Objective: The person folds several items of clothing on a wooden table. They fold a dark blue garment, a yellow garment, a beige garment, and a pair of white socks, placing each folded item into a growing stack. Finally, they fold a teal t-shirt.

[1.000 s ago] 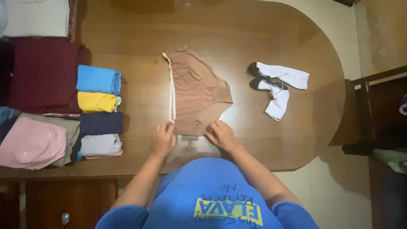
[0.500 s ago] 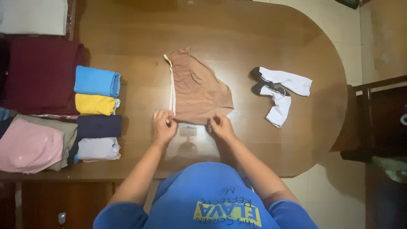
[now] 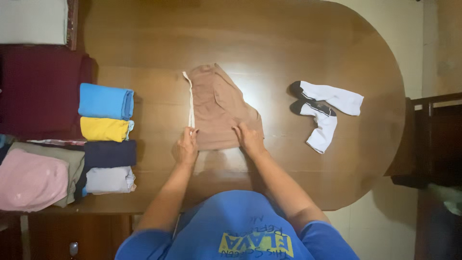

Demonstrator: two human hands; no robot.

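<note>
**Both hands on the near edge of the brown garment**

Your left hand (image 3: 186,146) pinches the near left corner by the white trim; your right hand (image 3: 249,138) presses flat, fingers spread, on the near right corner. The brown garment (image 3: 219,107) lies mid-table (image 3: 269,43), long axis running straight away from you, both hands equally close. White socks (image 3: 323,107) sit well apart, right.

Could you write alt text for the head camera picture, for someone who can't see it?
Seen from above, a person's left hand and right hand press on the near edge of a tan garment lying on a wooden table. A pair of white socks lies to the right; rolled clothes sit stacked at left.
</note>
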